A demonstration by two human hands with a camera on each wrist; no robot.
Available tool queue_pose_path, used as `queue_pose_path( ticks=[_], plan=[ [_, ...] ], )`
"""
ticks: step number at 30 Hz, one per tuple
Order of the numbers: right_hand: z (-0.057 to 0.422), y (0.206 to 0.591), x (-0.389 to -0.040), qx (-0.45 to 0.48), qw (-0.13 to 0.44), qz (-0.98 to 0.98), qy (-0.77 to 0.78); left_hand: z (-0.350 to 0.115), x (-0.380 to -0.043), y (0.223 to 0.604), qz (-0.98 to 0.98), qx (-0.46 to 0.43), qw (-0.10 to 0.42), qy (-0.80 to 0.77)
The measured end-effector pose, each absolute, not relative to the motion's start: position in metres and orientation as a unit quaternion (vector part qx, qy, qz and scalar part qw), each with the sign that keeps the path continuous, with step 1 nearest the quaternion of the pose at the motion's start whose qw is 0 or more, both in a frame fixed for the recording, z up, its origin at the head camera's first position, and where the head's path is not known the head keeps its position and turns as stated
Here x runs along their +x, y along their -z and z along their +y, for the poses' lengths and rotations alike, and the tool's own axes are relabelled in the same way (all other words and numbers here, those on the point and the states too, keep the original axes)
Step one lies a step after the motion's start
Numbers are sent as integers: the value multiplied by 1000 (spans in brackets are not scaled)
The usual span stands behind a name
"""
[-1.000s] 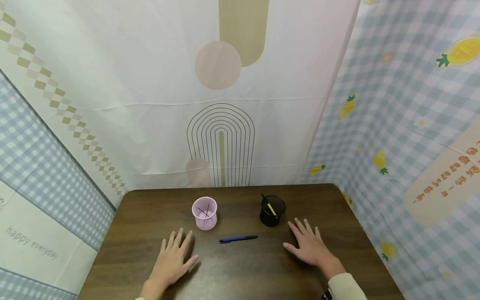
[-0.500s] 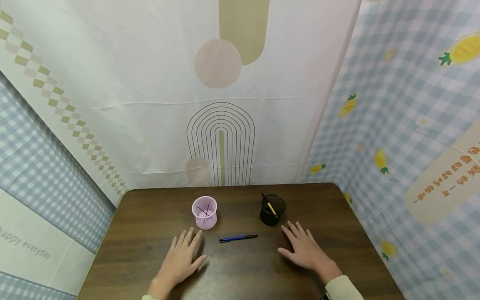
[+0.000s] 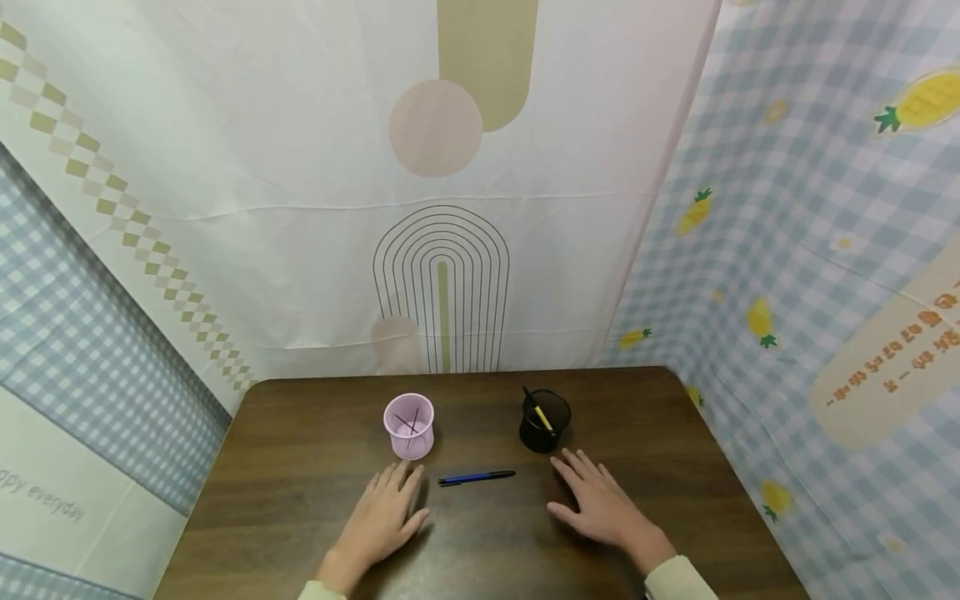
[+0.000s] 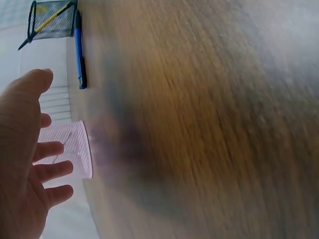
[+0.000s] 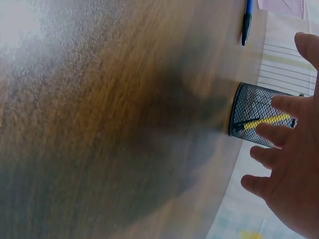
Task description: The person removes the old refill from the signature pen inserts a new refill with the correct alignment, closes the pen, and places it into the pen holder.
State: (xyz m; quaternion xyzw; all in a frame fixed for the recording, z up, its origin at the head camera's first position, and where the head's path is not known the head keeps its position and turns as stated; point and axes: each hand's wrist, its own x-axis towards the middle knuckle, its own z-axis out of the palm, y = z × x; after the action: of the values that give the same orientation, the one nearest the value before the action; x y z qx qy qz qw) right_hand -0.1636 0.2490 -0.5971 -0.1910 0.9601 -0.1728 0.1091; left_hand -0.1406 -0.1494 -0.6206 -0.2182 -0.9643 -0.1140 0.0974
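My left hand (image 3: 378, 518) hovers over the table just in front of a pink mesh cup (image 3: 409, 440), its fingers spread and holding nothing. In that cup show thin dark lines that look like sticks or markings; I cannot tell which. My right hand (image 3: 600, 504), likewise spread and holding nothing, is in front of a black mesh pen holder (image 3: 538, 435). A yellow and black pen (image 3: 542, 415) leans inside the holder, also seen in the right wrist view. Between the hands a blue pen (image 3: 477, 478) with black ends lies flat on the table.
The brown wooden table (image 3: 300, 417) meets a white patterned cloth (image 3: 315, 275) at its back edge. Blue checked cloth (image 3: 795, 208) with pineapples hangs at the right, and more checked cloth (image 3: 90, 333) hangs at the left.
The left hand has moved right, closer to the blue pen. My right hand has shifted left and slightly nearer me. Both cups and the pens stay in place.
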Motion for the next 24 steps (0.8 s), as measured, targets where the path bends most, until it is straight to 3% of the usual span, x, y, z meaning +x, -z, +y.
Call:
queue_pose_path(
  ticks=[10, 24],
  plan=[
    [244, 602, -160, -237, 72, 949, 195, -137, -151, 627, -943, -272, 163, 98],
    [235, 612, -160, -277, 32, 940, 194, -110, -170, 633, -936, -293, 165, 102]
  ],
)
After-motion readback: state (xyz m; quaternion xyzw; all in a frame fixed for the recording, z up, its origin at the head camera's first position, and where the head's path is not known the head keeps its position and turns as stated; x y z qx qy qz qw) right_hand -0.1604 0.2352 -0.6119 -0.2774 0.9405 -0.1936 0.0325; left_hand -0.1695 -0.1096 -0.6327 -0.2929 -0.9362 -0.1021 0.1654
